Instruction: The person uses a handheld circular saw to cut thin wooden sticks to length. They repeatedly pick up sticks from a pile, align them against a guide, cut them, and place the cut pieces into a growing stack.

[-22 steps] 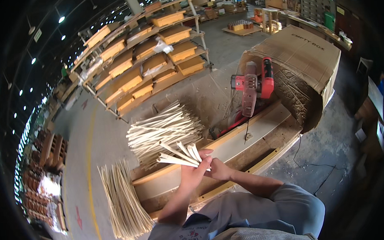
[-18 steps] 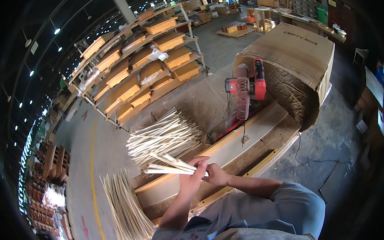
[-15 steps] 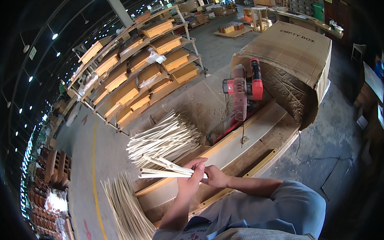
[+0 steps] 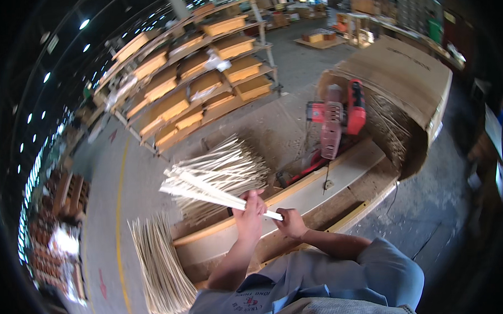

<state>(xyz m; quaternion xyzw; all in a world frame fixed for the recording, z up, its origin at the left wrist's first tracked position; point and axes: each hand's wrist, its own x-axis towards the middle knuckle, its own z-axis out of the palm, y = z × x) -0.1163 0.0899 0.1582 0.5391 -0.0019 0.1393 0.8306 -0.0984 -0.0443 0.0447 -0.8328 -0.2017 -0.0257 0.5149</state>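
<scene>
My left hand (image 4: 249, 213) is closed around a small bundle of pale sticks (image 4: 203, 193), thin like rattan canes. The bundle slants from the upper left down to the right, above the wooden bench. At its short right end, my right hand (image 4: 291, 224) has its fingers closed against the stick tips. Behind the bundle lies a heap of similar cut sticks (image 4: 238, 166). To the left of the bench, a stack of longer thin sticks (image 4: 162, 271) lies fanned. A red miter saw (image 4: 338, 115) stands on the far right part of the bench, apart from both hands.
The bench (image 4: 341, 179) carries a white strip and wooden rails. An open cardboard box (image 4: 404, 74) lies behind the saw, with offcuts inside. A rack (image 4: 204, 75) of wooden trays stands at the back left. Stacked brown wooden parts (image 4: 55, 247) sit at far left.
The held sticks have swung from nearly level to a steeper slant and are bunched closer together. My right hand has moved slightly right, to their end. The head view has shifted.
</scene>
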